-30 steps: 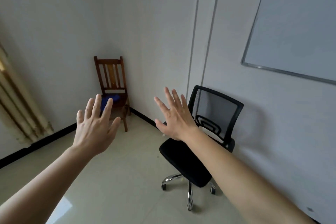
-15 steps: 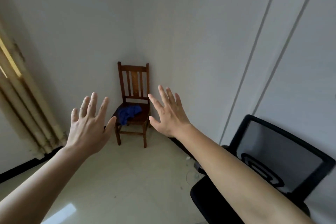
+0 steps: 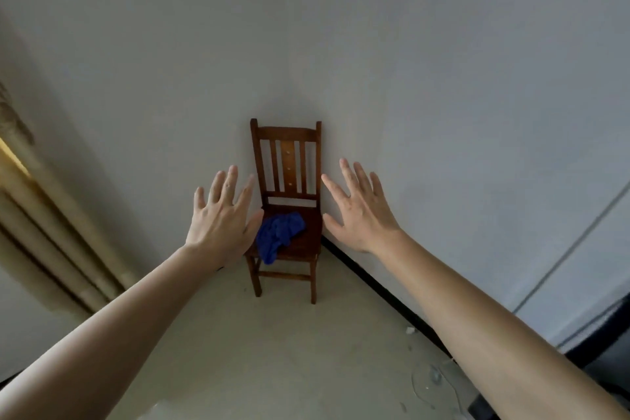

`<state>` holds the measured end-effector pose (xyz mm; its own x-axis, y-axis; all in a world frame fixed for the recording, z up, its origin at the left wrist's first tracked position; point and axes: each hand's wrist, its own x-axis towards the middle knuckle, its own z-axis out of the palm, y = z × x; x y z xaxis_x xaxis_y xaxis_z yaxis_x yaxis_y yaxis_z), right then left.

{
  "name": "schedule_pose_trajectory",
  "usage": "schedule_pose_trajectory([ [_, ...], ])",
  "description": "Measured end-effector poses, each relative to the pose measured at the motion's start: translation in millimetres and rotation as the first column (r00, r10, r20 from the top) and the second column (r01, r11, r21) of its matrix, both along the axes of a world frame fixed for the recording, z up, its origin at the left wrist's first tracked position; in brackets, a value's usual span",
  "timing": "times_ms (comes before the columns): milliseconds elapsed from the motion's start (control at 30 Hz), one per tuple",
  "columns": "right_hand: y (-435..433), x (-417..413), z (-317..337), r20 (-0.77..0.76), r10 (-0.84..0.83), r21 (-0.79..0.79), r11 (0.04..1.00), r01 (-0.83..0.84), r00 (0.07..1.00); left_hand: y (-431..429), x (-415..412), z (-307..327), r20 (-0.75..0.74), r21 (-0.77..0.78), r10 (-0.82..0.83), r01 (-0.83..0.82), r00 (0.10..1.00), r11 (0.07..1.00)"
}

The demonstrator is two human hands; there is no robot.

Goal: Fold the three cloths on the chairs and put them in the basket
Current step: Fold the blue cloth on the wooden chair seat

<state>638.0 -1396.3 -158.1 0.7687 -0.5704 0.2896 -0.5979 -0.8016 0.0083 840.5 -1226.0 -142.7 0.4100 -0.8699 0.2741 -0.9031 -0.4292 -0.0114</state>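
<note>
We had swung toward the corner: the wooden chair (image 3: 288, 160), off-centre a moment earlier, now stood between our left hand (image 3: 221, 225) and right hand (image 3: 364, 215), both spread wide and holding nothing. The crumpled blue cloth (image 3: 279, 235) lay on its seat just past the left thumb, ready to fetch. The basket and the other cloths stayed out of view, and the office chair (image 3: 610, 331) was cut off beyond our right forearm.

Both bare arms reach forward; the left hand (image 3: 221, 222) and right hand (image 3: 363, 215) are raised, fingers spread, empty.
</note>
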Motion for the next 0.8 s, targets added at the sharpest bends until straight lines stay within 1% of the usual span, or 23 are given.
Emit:
schedule_pose_trajectory([
  [167,-93,67,-40,-0.046,-0.011,0.048,0.999,0.013,0.999,-93,67,-40,-0.037,0.059,0.009,-0.007,0.999,0.998],
  [267,-153,117,-61,-0.057,0.012,0.1,0.995,-0.006,0.998,-147,111,-60,-0.078,0.084,0.062,-0.055,0.995,0.995],
  [367,-204,166,-67,-0.06,0.053,0.118,0.992,-0.045,0.997,-185,153,-68,-0.067,0.124,0.117,-0.108,0.991,0.986],
  [467,-245,221,-71,-0.066,0.075,0.195,0.979,-0.061,0.995,-218,203,-69,-0.095,0.158,0.166,-0.15,0.982,0.976],
  [600,-286,281,-81,-0.101,0.131,0.202,0.973,-0.109,0.986,-255,267,-77,-0.021,0.206,0.172,-0.164,0.985,0.965],
  [633,-302,306,-88,-0.108,0.125,0.212,0.972,-0.1,0.986,-271,295,-85,-0.04,0.21,0.18,-0.168,0.983,0.963],
  [700,-318,326,-98,-0.11,0.093,0.232,0.971,-0.065,0.99,-290,320,-94,-0.113,0.195,0.19,-0.166,0.975,0.967],
  [767,-345,365,-123,-0.127,0.022,0.246,0.969,0.01,0.992,-322,367,-119,-0.2,0.214,0.173,-0.129,0.964,0.968],
  [800,-349,373,-131,-0.154,0.013,0.257,0.966,0.027,0.988,-329,377,-129,-0.222,0.215,0.156,-0.107,0.963,0.971],
])
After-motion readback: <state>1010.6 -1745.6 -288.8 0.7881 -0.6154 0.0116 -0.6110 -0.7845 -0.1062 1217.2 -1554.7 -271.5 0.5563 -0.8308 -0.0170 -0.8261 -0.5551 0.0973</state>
